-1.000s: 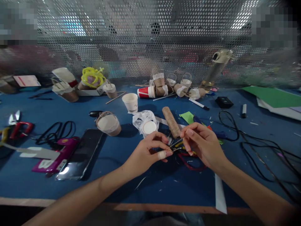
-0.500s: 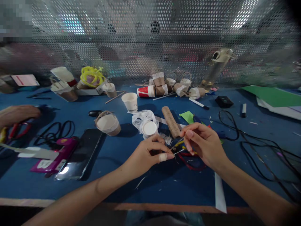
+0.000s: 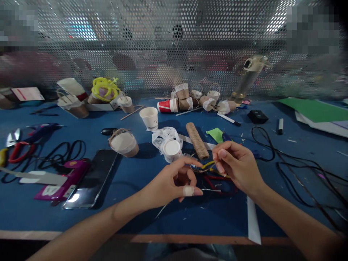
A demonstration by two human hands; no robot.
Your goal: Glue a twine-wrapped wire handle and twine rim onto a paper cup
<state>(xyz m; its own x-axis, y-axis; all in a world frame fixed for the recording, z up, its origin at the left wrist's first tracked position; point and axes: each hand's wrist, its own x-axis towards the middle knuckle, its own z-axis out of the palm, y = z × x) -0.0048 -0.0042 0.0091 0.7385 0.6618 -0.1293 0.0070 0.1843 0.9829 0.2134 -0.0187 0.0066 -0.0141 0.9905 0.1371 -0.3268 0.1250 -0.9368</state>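
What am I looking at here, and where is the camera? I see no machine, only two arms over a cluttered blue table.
There is no machine: a person works with bare hands, and the single camera sits on their head, looking forward and down. The right hand pinches a thin yellow strand in its fingers. The left hand, a bandage on its thumb, reaches its forefinger towards the strand, but whether it grips is unclear. On the blue table lie a twine spool, a white paper cup, a dark phone and, far left, red-handled pliers. A perforated metal screen stands behind.
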